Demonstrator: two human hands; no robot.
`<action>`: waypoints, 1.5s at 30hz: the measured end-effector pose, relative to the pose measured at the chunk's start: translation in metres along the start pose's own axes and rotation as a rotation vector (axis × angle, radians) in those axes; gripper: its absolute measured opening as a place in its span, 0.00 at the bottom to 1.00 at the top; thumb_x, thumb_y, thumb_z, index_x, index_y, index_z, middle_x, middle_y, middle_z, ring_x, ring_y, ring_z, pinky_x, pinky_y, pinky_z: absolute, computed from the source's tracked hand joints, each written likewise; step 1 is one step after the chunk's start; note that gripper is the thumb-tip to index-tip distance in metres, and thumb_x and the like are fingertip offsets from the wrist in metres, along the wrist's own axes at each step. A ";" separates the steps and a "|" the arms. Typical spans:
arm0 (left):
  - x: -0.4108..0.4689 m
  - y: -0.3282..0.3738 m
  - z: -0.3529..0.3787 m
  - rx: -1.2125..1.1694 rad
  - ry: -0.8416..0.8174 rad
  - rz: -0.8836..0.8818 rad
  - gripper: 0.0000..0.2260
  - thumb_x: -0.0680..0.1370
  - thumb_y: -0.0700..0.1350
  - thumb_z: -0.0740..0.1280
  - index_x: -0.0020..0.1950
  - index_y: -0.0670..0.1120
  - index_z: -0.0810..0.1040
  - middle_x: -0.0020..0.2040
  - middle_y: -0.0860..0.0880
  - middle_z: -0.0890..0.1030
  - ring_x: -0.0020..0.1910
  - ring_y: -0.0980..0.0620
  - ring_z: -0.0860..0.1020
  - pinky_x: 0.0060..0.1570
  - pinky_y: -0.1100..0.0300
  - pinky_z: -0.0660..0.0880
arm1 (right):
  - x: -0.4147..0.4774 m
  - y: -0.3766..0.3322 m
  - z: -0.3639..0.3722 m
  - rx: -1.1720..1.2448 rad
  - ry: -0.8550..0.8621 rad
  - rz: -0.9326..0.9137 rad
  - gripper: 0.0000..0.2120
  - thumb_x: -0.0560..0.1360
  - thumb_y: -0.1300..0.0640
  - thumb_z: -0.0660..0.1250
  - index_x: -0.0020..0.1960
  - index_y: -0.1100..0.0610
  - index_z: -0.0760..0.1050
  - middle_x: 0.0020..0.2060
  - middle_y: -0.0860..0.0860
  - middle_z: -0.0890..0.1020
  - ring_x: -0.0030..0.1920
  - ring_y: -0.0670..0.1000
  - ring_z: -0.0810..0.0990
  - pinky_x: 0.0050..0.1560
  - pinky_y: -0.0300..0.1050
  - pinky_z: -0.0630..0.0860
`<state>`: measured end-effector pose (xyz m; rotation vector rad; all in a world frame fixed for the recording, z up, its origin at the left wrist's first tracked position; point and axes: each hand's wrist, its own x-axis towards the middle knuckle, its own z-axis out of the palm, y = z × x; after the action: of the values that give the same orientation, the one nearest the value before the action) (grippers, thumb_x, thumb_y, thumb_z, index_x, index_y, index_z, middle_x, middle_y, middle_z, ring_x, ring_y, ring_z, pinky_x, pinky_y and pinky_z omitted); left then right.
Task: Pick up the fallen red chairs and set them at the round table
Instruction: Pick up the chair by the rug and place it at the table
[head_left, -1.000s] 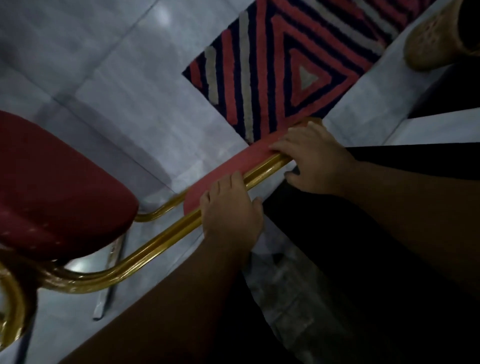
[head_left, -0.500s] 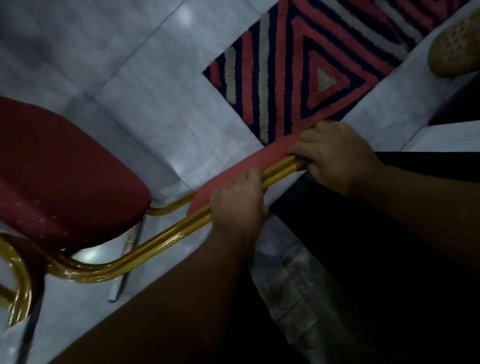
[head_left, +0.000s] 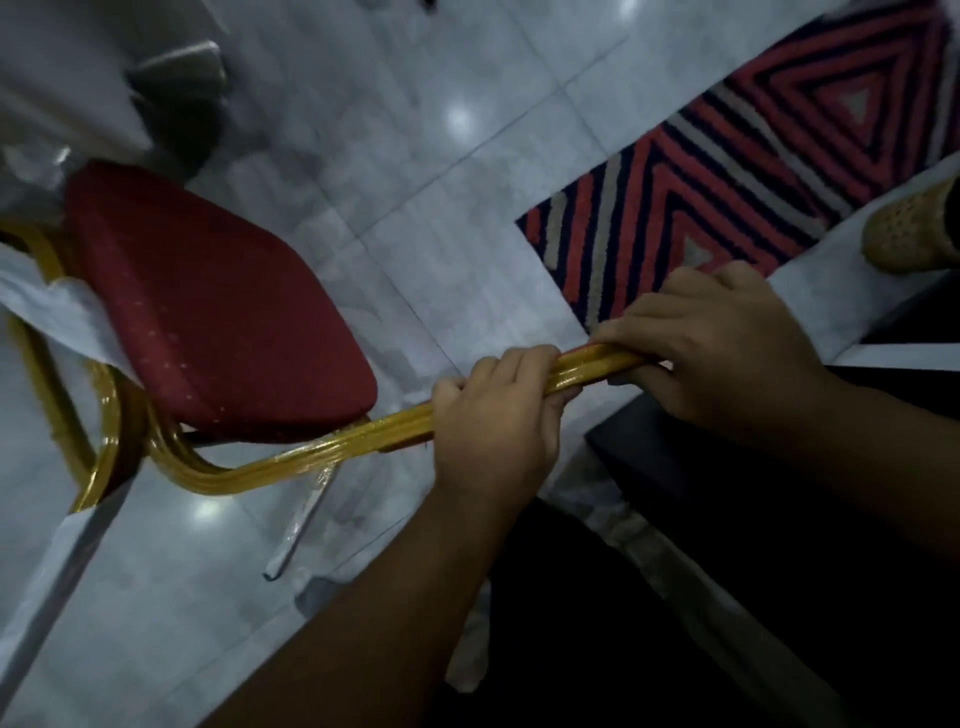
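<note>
A red chair (head_left: 208, 312) with a padded seat and a gold metal frame stands below me on the pale tiled floor. Its gold back rail (head_left: 332, 452) runs from the seat toward me. My left hand (head_left: 498, 421) is wrapped around that rail near its top. My right hand (head_left: 722, 343) grips the top end of the same backrest, just to the right. White cloth (head_left: 57, 306) hangs over the chair's far left side, probably the table's cover; the table itself is not clearly seen.
A rug (head_left: 727, 171) striped in red, navy and grey lies on the floor at the upper right. A tan shoe (head_left: 909, 234) shows at the right edge. A dark blurred object (head_left: 176, 98) stands at the upper left. Glossy floor tiles (head_left: 415, 156) surround the chair.
The chair has shifted forward and left toward the white cloth, and the rug now lies further right in view. Both hands have closed more tightly around the backrest rail.
</note>
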<state>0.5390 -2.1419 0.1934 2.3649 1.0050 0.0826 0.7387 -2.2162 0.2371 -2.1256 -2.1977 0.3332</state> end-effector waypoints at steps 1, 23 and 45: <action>-0.008 -0.005 -0.018 -0.026 0.037 -0.004 0.14 0.79 0.57 0.60 0.59 0.53 0.77 0.50 0.55 0.82 0.47 0.49 0.80 0.46 0.54 0.67 | 0.006 -0.014 -0.014 0.015 0.017 -0.006 0.12 0.75 0.46 0.72 0.56 0.48 0.82 0.46 0.47 0.85 0.44 0.56 0.78 0.45 0.54 0.67; -0.361 -0.161 -0.281 -0.333 0.352 -0.038 0.17 0.79 0.51 0.68 0.65 0.46 0.78 0.56 0.52 0.82 0.53 0.54 0.80 0.52 0.54 0.78 | 0.016 -0.443 -0.144 0.145 0.331 -0.372 0.22 0.78 0.37 0.67 0.46 0.56 0.84 0.38 0.52 0.83 0.38 0.57 0.79 0.41 0.56 0.72; -0.603 -0.252 -0.274 -0.432 0.680 -0.557 0.22 0.75 0.33 0.73 0.67 0.48 0.79 0.61 0.53 0.83 0.60 0.62 0.80 0.58 0.67 0.78 | 0.044 -0.604 -0.154 0.077 -0.004 -0.696 0.18 0.75 0.35 0.66 0.52 0.49 0.82 0.45 0.44 0.84 0.45 0.48 0.81 0.48 0.52 0.76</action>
<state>-0.1286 -2.2808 0.3864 1.6058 1.7177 0.8371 0.1752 -2.1690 0.5040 -1.1989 -2.6790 0.3528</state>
